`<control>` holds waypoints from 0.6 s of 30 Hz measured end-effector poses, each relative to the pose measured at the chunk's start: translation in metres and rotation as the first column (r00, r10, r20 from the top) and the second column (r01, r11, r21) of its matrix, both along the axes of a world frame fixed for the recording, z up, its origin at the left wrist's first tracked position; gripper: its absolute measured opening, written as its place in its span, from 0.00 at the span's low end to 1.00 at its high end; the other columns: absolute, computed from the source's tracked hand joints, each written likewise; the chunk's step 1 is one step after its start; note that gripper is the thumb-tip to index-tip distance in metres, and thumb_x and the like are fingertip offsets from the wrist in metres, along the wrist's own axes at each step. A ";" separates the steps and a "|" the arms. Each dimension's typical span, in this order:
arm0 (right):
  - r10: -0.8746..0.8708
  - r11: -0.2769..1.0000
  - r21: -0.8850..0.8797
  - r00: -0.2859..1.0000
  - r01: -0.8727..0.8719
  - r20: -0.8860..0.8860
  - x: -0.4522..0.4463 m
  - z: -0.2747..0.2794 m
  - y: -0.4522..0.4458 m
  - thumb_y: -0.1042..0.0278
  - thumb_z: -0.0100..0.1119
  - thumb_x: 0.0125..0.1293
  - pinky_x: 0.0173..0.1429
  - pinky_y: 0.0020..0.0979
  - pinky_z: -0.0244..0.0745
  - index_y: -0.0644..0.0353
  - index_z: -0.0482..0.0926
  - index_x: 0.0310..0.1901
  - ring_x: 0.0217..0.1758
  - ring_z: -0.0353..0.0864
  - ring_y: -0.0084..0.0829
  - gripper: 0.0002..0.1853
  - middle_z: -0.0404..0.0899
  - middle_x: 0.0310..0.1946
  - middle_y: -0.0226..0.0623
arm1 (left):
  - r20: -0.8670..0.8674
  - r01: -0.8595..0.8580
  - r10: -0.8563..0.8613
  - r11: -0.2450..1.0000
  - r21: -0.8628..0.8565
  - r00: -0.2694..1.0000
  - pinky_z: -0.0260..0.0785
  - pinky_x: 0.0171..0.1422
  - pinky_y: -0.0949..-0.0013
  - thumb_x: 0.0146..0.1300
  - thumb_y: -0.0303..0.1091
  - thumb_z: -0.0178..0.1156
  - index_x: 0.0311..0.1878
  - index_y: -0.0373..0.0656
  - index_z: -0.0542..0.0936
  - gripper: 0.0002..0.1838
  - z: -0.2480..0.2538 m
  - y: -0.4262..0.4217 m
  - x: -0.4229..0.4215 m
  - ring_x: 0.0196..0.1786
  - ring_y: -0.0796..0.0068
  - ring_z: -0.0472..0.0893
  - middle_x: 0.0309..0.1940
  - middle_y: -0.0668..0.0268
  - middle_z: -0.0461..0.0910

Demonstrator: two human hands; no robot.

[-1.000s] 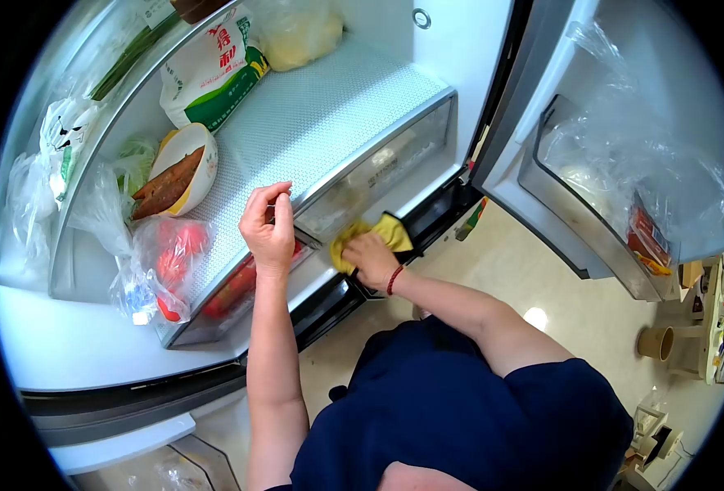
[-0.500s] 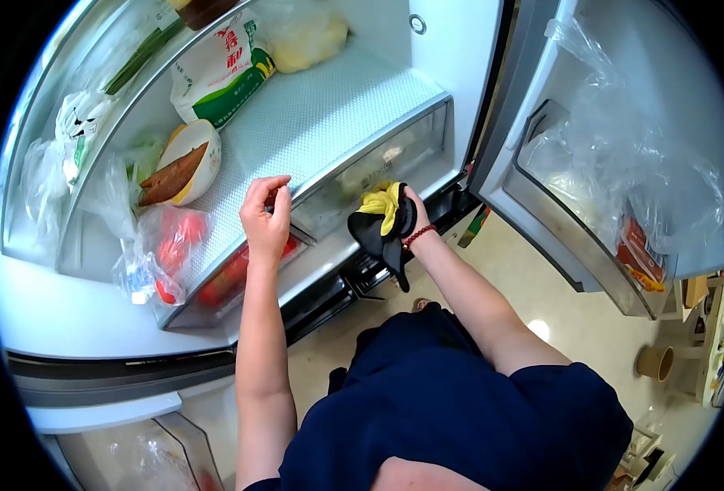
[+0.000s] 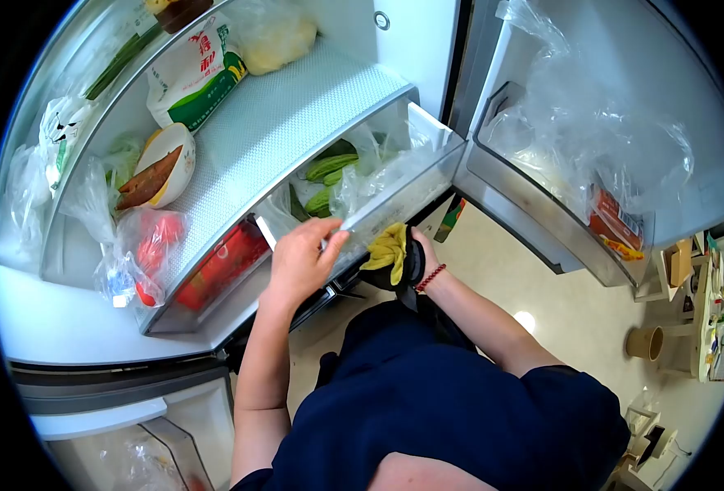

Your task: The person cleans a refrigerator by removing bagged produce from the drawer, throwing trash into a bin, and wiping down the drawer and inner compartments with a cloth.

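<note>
My left hand [image 3: 303,255] grips the front edge of a clear fridge drawer [image 3: 407,192], thumb and fingers pinched at its left end. The drawer stands pulled out, with green vegetables [image 3: 329,169] and clear plastic bags inside. Just in front of it, my right hand [image 3: 429,255] holds a bunched yellow and black cloth [image 3: 390,255]; part of that hand is hidden behind the cloth. Left of my left hand is a second, closed drawer with red packages [image 3: 223,266].
On the shelf [image 3: 296,106] are a white and green bag [image 3: 194,74], a bowl [image 3: 178,168] with brown food and a bag of red items [image 3: 159,237]. The open fridge door [image 3: 534,209] is at the right, holding plastic bags. A bin [image 3: 644,343] stands on the floor.
The right-hand drawer has come out, showing the vegetables. My left hand has moved down and right onto its front edge. My right hand has lifted the cloth away from the fridge's lower edge.
</note>
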State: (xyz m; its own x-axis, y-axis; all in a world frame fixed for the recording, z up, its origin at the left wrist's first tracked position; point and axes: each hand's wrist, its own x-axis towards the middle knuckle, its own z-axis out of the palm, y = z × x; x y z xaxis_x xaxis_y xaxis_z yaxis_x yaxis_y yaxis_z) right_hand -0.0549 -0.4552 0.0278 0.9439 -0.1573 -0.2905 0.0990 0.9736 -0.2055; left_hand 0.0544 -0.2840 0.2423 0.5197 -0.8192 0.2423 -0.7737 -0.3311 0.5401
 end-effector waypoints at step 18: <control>0.076 0.996 -0.040 0.997 -0.077 -0.030 -0.090 0.014 0.013 0.50 0.31 0.72 0.65 0.46 0.67 0.69 0.68 0.58 0.58 0.74 0.47 0.29 0.74 0.55 0.51 | -0.029 0.217 -0.215 0.971 0.101 0.976 0.72 0.40 0.59 0.62 0.42 0.60 0.45 0.41 0.80 0.15 0.008 0.025 -0.037 0.37 0.56 0.80 0.35 0.57 0.81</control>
State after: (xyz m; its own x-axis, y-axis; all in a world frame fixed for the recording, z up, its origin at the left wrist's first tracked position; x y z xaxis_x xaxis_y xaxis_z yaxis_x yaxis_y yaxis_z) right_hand -0.1454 -0.4426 0.0419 0.9449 -0.0975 -0.3126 0.0184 0.9689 -0.2468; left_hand 0.0176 -0.2595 0.2504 0.3314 -0.9326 0.1428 -0.8235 -0.2120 0.5263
